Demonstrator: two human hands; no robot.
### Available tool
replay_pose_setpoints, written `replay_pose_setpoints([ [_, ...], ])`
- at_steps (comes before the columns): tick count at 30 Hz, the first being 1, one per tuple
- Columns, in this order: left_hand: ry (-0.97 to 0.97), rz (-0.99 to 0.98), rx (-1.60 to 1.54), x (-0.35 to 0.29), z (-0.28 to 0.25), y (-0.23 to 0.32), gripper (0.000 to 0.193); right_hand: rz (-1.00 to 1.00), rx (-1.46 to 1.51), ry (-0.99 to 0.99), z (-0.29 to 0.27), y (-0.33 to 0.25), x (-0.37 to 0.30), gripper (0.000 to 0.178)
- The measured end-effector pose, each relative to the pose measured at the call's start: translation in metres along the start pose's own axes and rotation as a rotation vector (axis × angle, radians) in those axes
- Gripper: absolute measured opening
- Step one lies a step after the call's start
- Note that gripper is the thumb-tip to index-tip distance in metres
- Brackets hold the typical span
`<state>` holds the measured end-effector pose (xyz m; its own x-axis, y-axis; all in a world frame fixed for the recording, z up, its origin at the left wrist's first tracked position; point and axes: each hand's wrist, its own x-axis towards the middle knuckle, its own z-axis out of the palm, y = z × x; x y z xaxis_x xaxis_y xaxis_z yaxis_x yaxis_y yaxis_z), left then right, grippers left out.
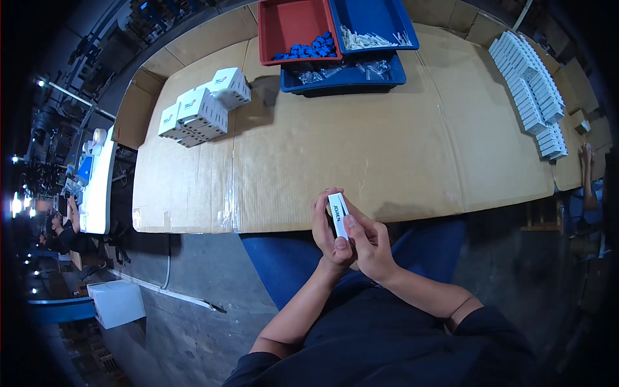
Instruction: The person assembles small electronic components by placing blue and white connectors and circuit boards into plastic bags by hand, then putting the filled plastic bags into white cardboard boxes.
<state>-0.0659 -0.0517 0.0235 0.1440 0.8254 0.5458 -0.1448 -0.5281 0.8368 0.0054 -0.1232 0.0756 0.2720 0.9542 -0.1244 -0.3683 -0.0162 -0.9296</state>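
Observation:
A small white box (338,217) with dark print on its face is held upright between both hands, close to the table's front edge. My left hand (324,227) wraps round its left side, thumb at the lower end. My right hand (370,246) closes on it from the right, with the thumb pressed on its face. The fingers behind the box are partly hidden.
Cardboard covers the table (335,148). White boxes (201,113) are stacked at the left, long rows of white boxes (529,90) at the right. At the back stand a red bin (296,26) with blue pieces, a blue bin (374,16) with white pieces and a lower blue tray (342,84).

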Motion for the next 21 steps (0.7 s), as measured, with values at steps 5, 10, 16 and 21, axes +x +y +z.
replay_pose_setpoints([
  [5, -0.039, -0.053, 0.05, -0.004, -0.001, 0.005, 0.093, -0.011, -0.093, 0.034, 0.003, -0.01, -0.003, 0.051],
  [10, -0.044, -0.138, -0.039, -0.009, -0.001, 0.007, 0.098, -0.042, -0.125, 0.01, 0.002, -0.012, -0.003, 0.052],
  [16, -0.187, -0.197, 0.057, 0.003, 0.002, -0.006, 0.117, 0.0, -0.201, -0.18, -0.034, -0.019, 0.022, 0.064],
  [21, -0.104, -0.64, -0.452, 0.001, 0.0, 0.011, 0.105, 0.033, -0.64, -0.33, -0.055, -0.038, 0.014, 0.082],
])
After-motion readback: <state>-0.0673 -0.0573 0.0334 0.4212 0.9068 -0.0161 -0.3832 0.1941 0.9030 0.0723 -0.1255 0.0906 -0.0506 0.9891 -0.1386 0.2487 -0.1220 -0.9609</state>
